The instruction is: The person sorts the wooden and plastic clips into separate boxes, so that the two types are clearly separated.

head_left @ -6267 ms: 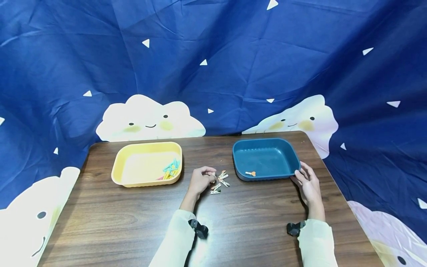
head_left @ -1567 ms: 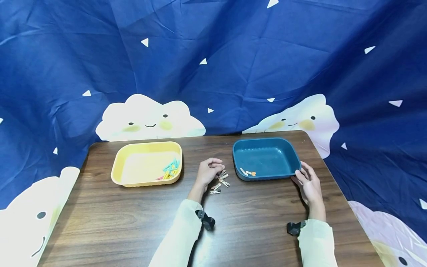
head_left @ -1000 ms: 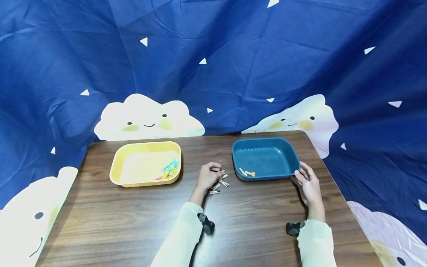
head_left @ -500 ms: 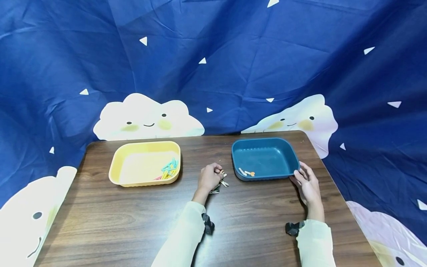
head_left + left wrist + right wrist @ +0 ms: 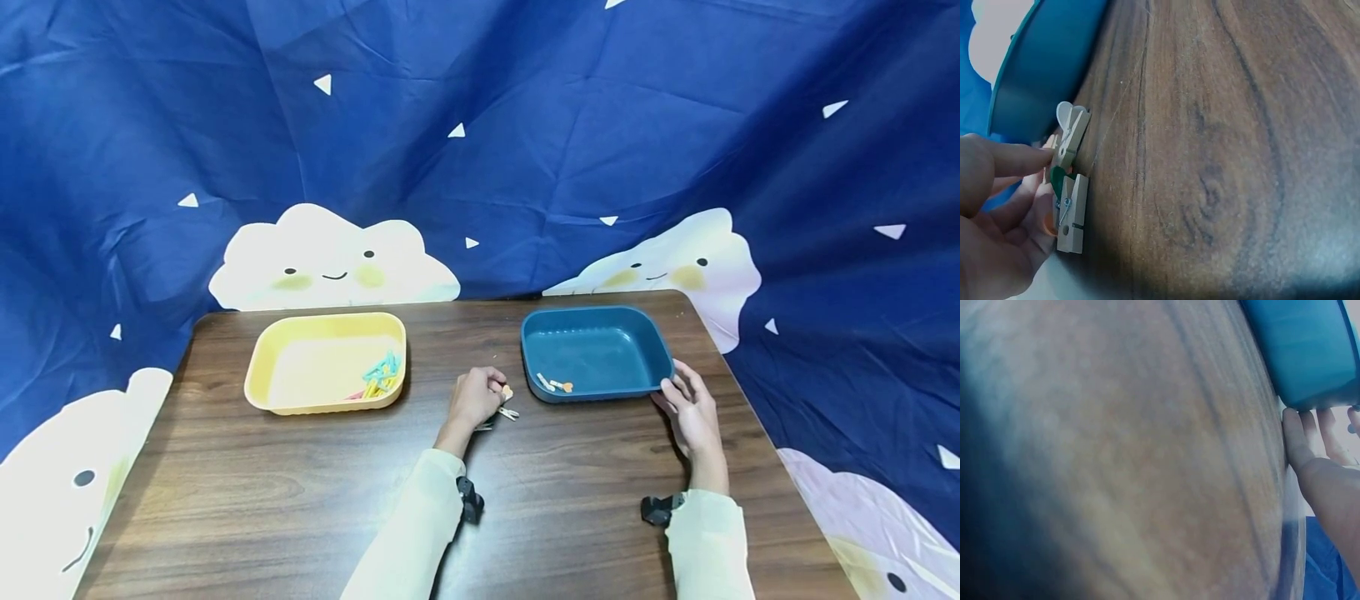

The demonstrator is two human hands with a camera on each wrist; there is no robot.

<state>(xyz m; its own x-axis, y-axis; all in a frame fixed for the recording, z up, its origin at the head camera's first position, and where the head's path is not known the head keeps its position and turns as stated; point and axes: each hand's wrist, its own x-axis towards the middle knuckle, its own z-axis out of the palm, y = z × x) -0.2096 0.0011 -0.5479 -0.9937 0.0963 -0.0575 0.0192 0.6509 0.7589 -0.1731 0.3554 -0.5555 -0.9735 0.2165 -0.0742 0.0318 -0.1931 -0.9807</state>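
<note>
My left hand (image 5: 474,398) is over a small pile of mini wooden clothespins in the middle of the table, thumb and finger pinching one with an orange heart (image 5: 507,392). Close to those fingers, the left wrist view shows a clothespin with a white heart (image 5: 1074,134) and one with a green heart (image 5: 1072,215); the palm side hides part of the pile. My right hand (image 5: 692,408) touches the near right corner of the blue tray (image 5: 600,354) with extended fingers and thumb. Inside that tray lie a pale clothespin (image 5: 545,382) and an orange-heart clothespin (image 5: 561,387).
At the left stands a yellow tray (image 5: 315,362), with several turquoise, yellow and pink clothespins (image 5: 382,375) in its right end. Both trays sit toward the back of the brown wooden table (image 5: 300,500). A blue cloth (image 5: 510,183) hangs behind.
A second clothespin has come into the blue tray since the oldest frame. My left hand has returned to the pile and now pinches an orange-heart clothespin. My right hand has stayed at the tray's corner.
</note>
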